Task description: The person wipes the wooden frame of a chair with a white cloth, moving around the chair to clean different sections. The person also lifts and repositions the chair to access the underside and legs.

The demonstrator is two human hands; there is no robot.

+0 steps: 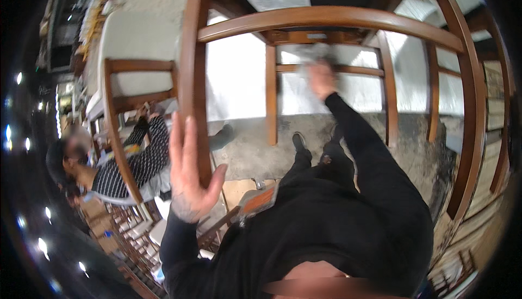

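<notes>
A brown wooden chair (pixel 331 17) with a dark seat underside stands in front of me, its posts and rails framing the view. My left hand (pixel 190 176) lies against its left post, fingers stretched out and thumb apart, holding nothing. Through the frame reaches my right hand (pixel 322 79), smeared by motion. In it is what looks like a crumpled grey cloth (pixel 315 53), close to the lower wooden rail (pixel 359 70) beneath the seat. The exact contact between cloth and wood is blurred.
White sheeting (pixel 236 76) spreads behind the chair's legs. At left, a person in a striped top (pixel 130 166) works beside another wooden chair with a pale seat (pixel 128 46). More wooden frames (pixel 497 103) stand at right. Concrete floor (pixel 250 141) shows below.
</notes>
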